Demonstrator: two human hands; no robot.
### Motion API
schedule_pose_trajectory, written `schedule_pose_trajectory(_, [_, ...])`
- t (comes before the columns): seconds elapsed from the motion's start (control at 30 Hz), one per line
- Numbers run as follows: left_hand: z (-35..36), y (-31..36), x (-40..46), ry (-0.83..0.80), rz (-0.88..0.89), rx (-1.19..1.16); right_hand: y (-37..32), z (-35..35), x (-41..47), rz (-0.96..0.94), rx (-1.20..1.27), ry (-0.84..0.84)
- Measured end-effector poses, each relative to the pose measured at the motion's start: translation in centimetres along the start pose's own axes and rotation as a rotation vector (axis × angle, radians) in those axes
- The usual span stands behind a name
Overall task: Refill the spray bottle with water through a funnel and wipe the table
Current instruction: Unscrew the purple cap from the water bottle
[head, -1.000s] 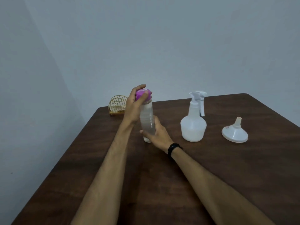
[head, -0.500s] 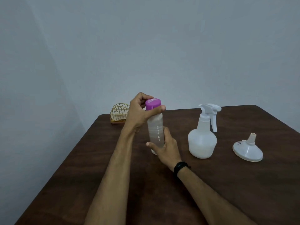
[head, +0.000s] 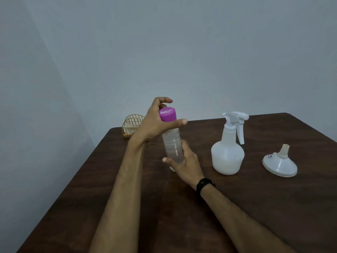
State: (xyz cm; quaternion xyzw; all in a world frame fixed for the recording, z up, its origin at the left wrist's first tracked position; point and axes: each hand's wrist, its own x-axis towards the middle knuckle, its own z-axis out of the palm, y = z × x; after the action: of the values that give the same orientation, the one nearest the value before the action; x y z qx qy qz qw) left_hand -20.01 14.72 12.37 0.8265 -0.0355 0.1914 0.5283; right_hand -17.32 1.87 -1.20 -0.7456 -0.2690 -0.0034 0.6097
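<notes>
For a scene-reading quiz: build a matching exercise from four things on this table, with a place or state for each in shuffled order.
Things:
1. water bottle
2. spray bottle
3. funnel
4. wire holder

States:
A. upside down, spout up
B. far left corner of the table
C. held in both hands
D. upright, trigger head on

Pairs: 1-C, 2-D, 3-A, 4-B

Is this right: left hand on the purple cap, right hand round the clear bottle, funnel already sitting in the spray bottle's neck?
Not the funnel. The head view shows the funnel upside down on the table, apart from the spray bottle, whose sprayer is on. The rest holds: left hand on the purple cap, right hand round the clear bottle.
</notes>
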Motion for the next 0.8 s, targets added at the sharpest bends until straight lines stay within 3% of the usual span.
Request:
schedule_pose_trajectory(0.1, [-0.8,0.1,0.1,-0.185,-0.01,-0.04,0.1,-0.1,0.2,0.035,0.044,0.016])
schedule_pose_trajectory(0.17, [-1.6,0.2,0.0,-0.219,0.012,-0.132,0.2,-0.2,0.2,0.046,0.048,0.017])
schedule_pose_trajectory(0.37, [-1.5,0.3,0.2,0.091,0.067,0.045,-0.1,-0.2,0.2,0.049,0.046,-0.013])
schedule_pose_trajectory(0.57, [-2.2,0.9,-0.4,-0.159,0.056,-0.063,-0.2,-0.2,0.1,0.057,0.046,-0.015])
schedule_pose_trajectory(0.67, [-2.5,0.8,-0.4,-0.091,0.066,-0.072,-0.2,-0.2,0.0,0.058,0.033,-0.008])
schedule_pose_trajectory(0.8, [-1.8,0.9,-0.2,0.085,0.055,0.083,-0.3,-0.3,0.0,0.063,0.038,-0.02])
